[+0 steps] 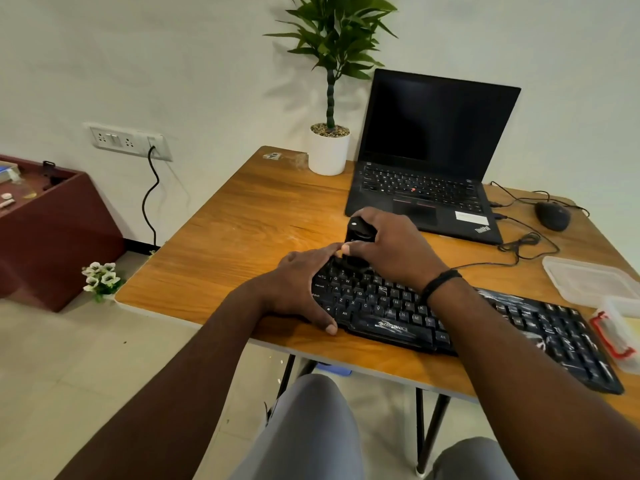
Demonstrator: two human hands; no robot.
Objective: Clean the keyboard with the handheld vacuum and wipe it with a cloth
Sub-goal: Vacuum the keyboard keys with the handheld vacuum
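1. Nearest cam: person's grey-trousered knees [311, 427] at bottom edge, both bare forearms reaching fwd over them.
2. Wooden table w/ grey edge and black metal legs [242, 220] – biggest item, carries everything below.
3. Open black laptop w/ dark screen [429, 161] at the back, centre-right, just behind the hands.
4. Long black keyboard under a shiny clear plastic cover [485, 323] lies diagonally along the near edge; right forearm crosses its middle and hides keys there.
5. Green leafy plant in white round pot [329, 150] at back edge, just left of laptop.
6. Clear plastic tray [588, 278] at far right, near the keyboard's right end; beside it a clear container w/ red clip [613, 334], touching or nearly so – can't tell.
7. Left hand [298, 289] lies flat on keyboard's left end, fingers spread, thumb on the front edge, gripping nothing.
8. Right hand [391, 251], black band on wrist, fingers curled round the small black handheld vacuum [358, 237], held upright on the keyboard's top-left keys; nozzle hidden by the hand.
9. Black wired mouse [552, 216] right of laptop, cable looping toward keyboard.
10. No cloth clearly identifiable.
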